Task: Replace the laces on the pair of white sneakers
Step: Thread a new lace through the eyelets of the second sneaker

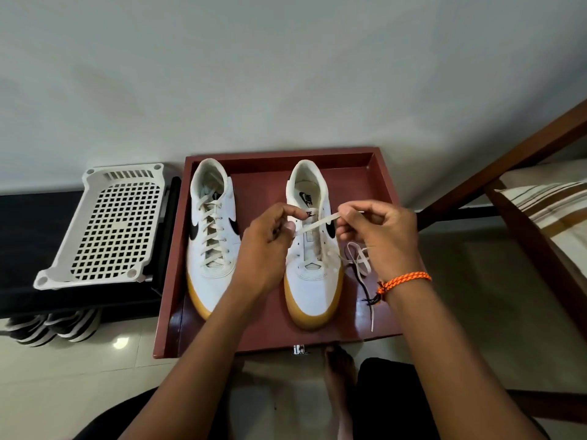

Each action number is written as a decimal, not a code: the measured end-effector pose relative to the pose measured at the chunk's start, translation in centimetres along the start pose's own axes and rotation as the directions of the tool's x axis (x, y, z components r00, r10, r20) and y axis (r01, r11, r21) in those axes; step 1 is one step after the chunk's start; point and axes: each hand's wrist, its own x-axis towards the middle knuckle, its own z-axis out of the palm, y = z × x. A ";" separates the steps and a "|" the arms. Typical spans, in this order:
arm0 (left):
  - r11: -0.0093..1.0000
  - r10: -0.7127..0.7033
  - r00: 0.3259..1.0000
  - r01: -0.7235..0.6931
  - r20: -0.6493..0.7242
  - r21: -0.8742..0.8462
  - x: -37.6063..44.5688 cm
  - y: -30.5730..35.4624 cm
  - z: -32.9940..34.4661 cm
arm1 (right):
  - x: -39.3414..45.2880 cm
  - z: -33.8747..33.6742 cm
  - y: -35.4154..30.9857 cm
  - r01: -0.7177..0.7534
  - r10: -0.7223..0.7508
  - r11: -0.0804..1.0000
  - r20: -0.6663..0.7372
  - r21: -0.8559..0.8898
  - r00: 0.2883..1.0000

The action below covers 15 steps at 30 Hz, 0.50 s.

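Lacing the right-hand white sneaker (313, 265) in a reddish-brown tray (276, 160).

Left hand (266, 246) and right hand (381, 231) each pinching one cream lace (317, 223), stretched taut between them above the unlaced shoe; loose lace end (360, 265) trailing beside it. Laced sneaker (211, 236) alongside at left; white plastic basket (108, 223) beyond the tray.

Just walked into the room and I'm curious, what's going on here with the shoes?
A person is relacing a pair of white sneakers that sit in a reddish-brown tray on the floor. The left sneaker is fully laced. The right sneaker shows mostly empty eyelets. The left hand and right hand pinch a flat white lace stretched between them above the right sneaker. More lace lies loose on the tray beside that shoe.
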 end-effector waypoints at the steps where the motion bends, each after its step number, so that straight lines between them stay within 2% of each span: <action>1: 0.997 0.051 0.999 -0.050 -0.006 0.058 -0.2 0.1 0.0 | 0.0 -0.1 0.0 -0.004 0.004 1.000 0.011 -0.017 1.000; 2: 0.988 0.115 0.993 -0.114 -0.010 0.108 -0.5 0.5 0.1 | -0.1 0.0 0.0 -0.013 0.015 0.999 0.047 -0.037 0.999; 4: 0.982 0.173 0.984 -0.175 0.032 0.076 -1.0 1.2 0.7 | -0.6 0.5 -0.1 -0.034 0.044 0.997 0.159 -0.065 0.986; 7: 0.997 0.048 0.993 -0.042 0.106 -0.059 -1.0 1.7 1.8 | -1.0 0.9 -0.2 0.022 0.012 0.991 0.248 -0.132 0.969; 9: 0.999 -0.038 0.998 0.038 0.046 0.000 -0.5 1.3 2.2 | -0.9 1.0 0.1 0.086 -0.041 0.973 0.207 -0.212 0.978; 11: 0.993 -0.059 0.998 0.062 -0.033 0.104 -0.1 0.8 2.3 | -0.7 0.9 0.6 0.117 -0.079 0.948 0.138 -0.297 0.987; 15: 0.988 -0.086 0.990 0.100 -0.116 0.115 0.0 1.1 2.7 | -0.4 0.7 1.1 0.075 -0.069 0.924 0.027 -0.376 0.997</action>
